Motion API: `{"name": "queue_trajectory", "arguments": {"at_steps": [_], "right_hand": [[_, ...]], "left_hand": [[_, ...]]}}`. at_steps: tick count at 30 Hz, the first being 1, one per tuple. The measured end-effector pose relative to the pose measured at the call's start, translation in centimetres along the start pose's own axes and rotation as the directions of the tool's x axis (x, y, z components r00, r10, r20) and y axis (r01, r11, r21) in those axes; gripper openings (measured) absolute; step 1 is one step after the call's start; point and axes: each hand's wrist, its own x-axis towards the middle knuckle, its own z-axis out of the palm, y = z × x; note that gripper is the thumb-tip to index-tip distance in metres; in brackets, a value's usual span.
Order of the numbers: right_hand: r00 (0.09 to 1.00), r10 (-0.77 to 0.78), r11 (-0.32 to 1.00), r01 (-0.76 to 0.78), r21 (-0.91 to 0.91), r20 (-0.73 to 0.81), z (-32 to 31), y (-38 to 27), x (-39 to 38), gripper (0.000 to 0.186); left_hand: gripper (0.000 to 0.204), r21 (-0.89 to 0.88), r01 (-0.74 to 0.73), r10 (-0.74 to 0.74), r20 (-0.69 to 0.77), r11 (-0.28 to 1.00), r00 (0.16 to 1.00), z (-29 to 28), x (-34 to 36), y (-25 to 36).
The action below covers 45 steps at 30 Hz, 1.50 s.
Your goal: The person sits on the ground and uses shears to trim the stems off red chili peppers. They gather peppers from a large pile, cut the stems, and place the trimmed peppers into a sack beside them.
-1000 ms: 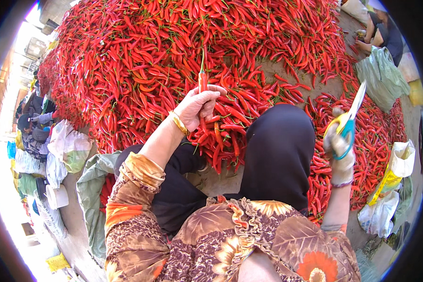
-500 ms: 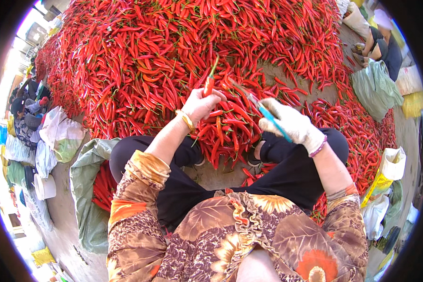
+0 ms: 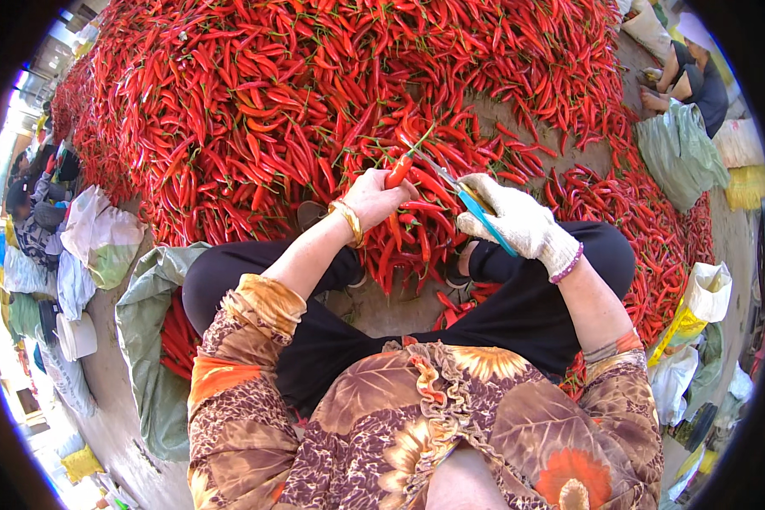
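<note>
Red chili heap (image 3: 314,93): fills the upper and middle frame, a tongue of it running down between the wearer's feet and a looser spread reaching the right side.
Patterned blouse (image 3: 382,416): brown with orange flowers and leaves, across the bottom centre.
Black trousers (image 3: 599,263): legs bent, knees out to left and right below the heap.
Green sack (image 3: 144,314): slumped at lower left, with red chilies (image 3: 178,344) showing beside its fold.
Pale green bag (image 3: 682,157): upper right, just beside a seated co-worker (image 3: 710,102) in dark clothing.
White-and-green bag (image 3: 102,234): left side, near another person (image 3: 42,225).
White-and-yellow bag (image 3: 707,293): right side of the frame.
Gloved right hand (image 3: 510,217): right of centre, white knit glove, fingers curled closed around the scissors' handles.
Bare left hand (image 3: 378,197): near the centre, thumb and fingers closed on one chili.
Scissors (image 3: 472,204): blue handle, blades pointing up and left to the held chili's stem; how wide they are parted I cannot tell.
Held chili (image 3: 398,172): centre of the frame, tilted, its green stem up and to the right.
Gold bracelet (image 3: 348,219): on the left wrist.
Purple beaded bracelet (image 3: 567,265): on the right wrist, at the glove's cuff.
</note>
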Motion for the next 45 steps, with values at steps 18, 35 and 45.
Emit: {"name": "queue_trajectory", "arguments": {"at_steps": [18, 35, 45], "right_hand": [[0.985, 0.165, 0.763, -0.092, 0.640, -0.056, -0.8, 1.0, -0.2, 0.045], [0.981, 0.140, 0.974, -0.161, -0.158, -0.137, -2.1, 1.4, -0.6, 0.067], [0.973, 0.211, 0.934, -0.228, -0.274, -0.092, -1.4, 1.5, -0.4, 0.069]], "left_hand": [[0.040, 0.276, 0.281, -0.065, -0.598, 0.919, 0.799, 4.8, 13.4, -12.6], [0.019, -0.669, -0.192, 0.100, -0.174, 0.718, 0.980, 4.5, 8.2, -5.6], [0.034, -0.654, -0.230, 0.166, -0.159, 0.721, 0.973, 7.1, 5.5, -6.4]]}}
